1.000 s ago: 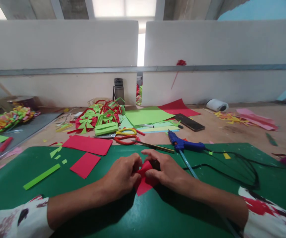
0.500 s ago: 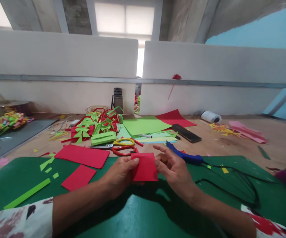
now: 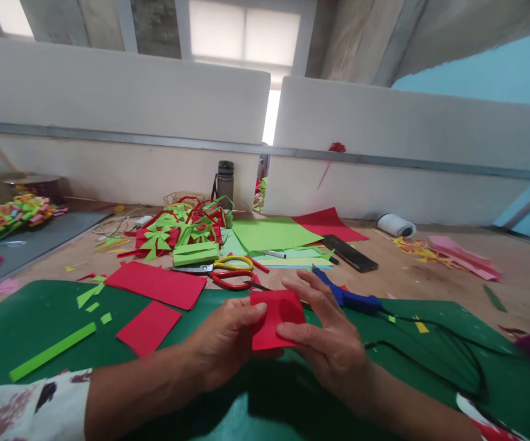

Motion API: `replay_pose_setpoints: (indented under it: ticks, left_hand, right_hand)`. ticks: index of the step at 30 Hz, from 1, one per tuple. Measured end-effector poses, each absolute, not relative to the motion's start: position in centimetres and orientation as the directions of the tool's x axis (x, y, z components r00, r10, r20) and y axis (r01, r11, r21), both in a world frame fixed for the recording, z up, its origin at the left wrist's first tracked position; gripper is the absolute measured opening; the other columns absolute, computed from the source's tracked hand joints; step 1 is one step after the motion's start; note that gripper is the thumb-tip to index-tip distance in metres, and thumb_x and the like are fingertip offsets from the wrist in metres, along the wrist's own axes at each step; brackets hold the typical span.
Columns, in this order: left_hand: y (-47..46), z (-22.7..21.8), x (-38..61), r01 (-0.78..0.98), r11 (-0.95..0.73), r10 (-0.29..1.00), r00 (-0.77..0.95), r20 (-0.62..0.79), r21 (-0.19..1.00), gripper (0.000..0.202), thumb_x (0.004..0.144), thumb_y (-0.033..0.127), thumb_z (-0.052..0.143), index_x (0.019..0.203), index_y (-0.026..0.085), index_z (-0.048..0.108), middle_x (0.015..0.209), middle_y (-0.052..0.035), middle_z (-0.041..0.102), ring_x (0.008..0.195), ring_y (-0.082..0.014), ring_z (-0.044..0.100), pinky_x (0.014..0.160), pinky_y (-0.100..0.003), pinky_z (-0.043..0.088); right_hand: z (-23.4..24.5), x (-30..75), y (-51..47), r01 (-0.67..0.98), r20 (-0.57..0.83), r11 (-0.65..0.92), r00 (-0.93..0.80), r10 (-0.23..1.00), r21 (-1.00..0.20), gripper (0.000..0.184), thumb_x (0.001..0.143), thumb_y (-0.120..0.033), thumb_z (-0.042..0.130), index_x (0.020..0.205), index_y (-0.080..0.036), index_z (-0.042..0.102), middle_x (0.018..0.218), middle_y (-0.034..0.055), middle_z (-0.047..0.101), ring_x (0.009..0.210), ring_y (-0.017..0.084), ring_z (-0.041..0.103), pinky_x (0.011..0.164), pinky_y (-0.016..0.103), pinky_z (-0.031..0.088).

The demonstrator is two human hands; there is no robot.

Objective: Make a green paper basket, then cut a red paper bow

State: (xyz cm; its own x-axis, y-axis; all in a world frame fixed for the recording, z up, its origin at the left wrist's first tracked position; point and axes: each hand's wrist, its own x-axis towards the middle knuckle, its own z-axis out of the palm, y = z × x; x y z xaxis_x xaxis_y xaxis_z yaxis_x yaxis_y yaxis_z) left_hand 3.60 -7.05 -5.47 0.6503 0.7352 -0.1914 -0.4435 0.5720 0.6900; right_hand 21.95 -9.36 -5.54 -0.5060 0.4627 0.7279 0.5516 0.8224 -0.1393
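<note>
A small square of red paper [image 3: 274,318] is held up above the green cutting mat [image 3: 228,422]. My left hand [image 3: 223,334] pinches its left side, thumb on the front face and fingers underneath. On the right side my right hand [image 3: 333,343] grips the same paper, its thumb across the lower front and its other fingers bent around the upper right edge. To the left on the mat lie a smaller red paper piece [image 3: 149,327] and a larger stack of red paper strips [image 3: 157,283]. Just beyond my hands rest scissors [image 3: 232,278] with red and yellow handles.
A blue glue gun [image 3: 352,300] with a black cord sits right of my hands. Behind are a phone [image 3: 352,253], green sheets [image 3: 274,233], cut green and red shapes [image 3: 177,233] and a bottle [image 3: 225,184]. Green strips and scraps [image 3: 53,350] lie left.
My right hand has moved from the paper's right edge further over its front, its thumb now across the face. The camera view has tilted slightly.
</note>
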Motion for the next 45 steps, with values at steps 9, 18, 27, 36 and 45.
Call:
replay_pose_setpoints:
  ticks: [9, 18, 27, 36, 45]
  left_hand:
    - [-7.0, -6.1, 3.9, -0.462, 0.462, 0.743, 0.668, -0.046, 0.756, 0.025, 0.082, 0.016, 0.059, 0.105, 0.009, 0.064, 0.097, -0.0135, 0.067, 0.086, -0.0207, 0.064, 0.075, -0.034, 0.050]
    - [-7.1, -6.2, 3.6, -0.388, 0.487, 0.666, 0.744, -0.045, 0.782, 0.032, 0.083, 0.026, 0.056, 0.109, 0.009, 0.063, 0.106, -0.0182, 0.065, 0.094, -0.0289, 0.064, 0.078, -0.039, 0.047]
    - [-7.2, -6.5, 3.8, -0.230, 0.350, 0.738, 0.665, -0.116, 0.908, 0.030, 0.081, 0.028, 0.062, 0.106, 0.012, 0.065, 0.101, -0.0145, 0.068, 0.091, -0.0248, 0.066, 0.075, -0.031, 0.049]
    - [-7.4, -6.5, 3.9, -0.200, 0.354, 0.750, 0.645, -0.150, 0.914, 0.030, 0.080, 0.032, 0.063, 0.102, 0.011, 0.068, 0.092, -0.0123, 0.069, 0.082, -0.0210, 0.067, 0.069, -0.027, 0.049]
    - [-7.5, -6.5, 4.0, -0.199, 0.371, 0.742, 0.651, -0.161, 0.907, 0.030, 0.081, 0.031, 0.062, 0.102, 0.010, 0.067, 0.091, -0.0125, 0.068, 0.082, -0.0208, 0.067, 0.069, -0.027, 0.049]
  right_hand:
    - [-4.2, 21.1, -10.6, 0.547, 0.498, 0.517, -0.198, 0.844, -0.658, 0.013, 0.083, -0.024, 0.060, 0.072, -0.023, 0.066, 0.127, 0.0036, 0.052, 0.121, 0.024, 0.044, 0.102, 0.039, 0.033]
    - [-3.8, 21.0, -10.2, 0.425, 0.367, 0.346, -0.035, 0.930, -0.837, 0.018, 0.075, -0.021, 0.063, 0.058, -0.017, 0.060, 0.073, -0.0003, 0.059, 0.068, 0.013, 0.056, 0.065, 0.023, 0.042]
    - [-4.4, 20.8, -9.9, 0.436, 0.295, 0.269, -0.008, 0.955, -0.859, 0.023, 0.074, -0.021, 0.062, 0.054, -0.018, 0.052, 0.070, -0.0020, 0.055, 0.067, 0.012, 0.053, 0.063, 0.022, 0.039]
    - [-4.5, 20.5, -9.8, 0.444, 0.257, 0.231, -0.001, 0.966, -0.866, 0.022, 0.074, -0.021, 0.060, 0.053, -0.018, 0.051, 0.065, -0.0015, 0.055, 0.066, 0.013, 0.053, 0.061, 0.023, 0.040]
    - [-4.5, 20.4, -9.8, 0.485, 0.272, 0.228, 0.022, 0.962, -0.845, 0.021, 0.073, -0.020, 0.058, 0.053, -0.019, 0.053, 0.064, -0.0005, 0.056, 0.065, 0.015, 0.054, 0.059, 0.023, 0.041]
